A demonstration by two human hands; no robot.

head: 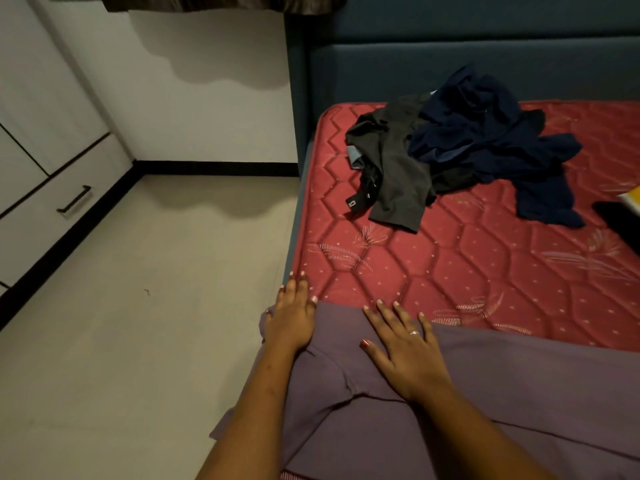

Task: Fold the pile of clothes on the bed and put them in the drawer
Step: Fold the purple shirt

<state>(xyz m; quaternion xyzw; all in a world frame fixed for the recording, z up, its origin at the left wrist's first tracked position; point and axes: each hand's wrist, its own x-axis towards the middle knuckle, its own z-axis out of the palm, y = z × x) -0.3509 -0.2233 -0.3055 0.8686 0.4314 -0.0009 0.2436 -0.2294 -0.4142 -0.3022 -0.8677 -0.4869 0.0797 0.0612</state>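
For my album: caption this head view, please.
Left hand and right hand press purple garment on red mattress; dark clothes beyond.

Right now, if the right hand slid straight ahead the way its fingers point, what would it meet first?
The right hand would cross bare red mattress, then probably meet the dark grey garment first; the exact line is uncertain.

A black skirting board (214, 167) runs along the foot of a white wall (214, 109), and high above it hangs a dark curtain hem (225, 1), casting a wavy shadow on that wall. Below the skirting board spreads a pale floor (138, 323) with a small dark speck (147, 292). Far right of the skirting board, at the edge of view, a yellow thing (632, 199) lies just beside a flat black thing (620, 226).
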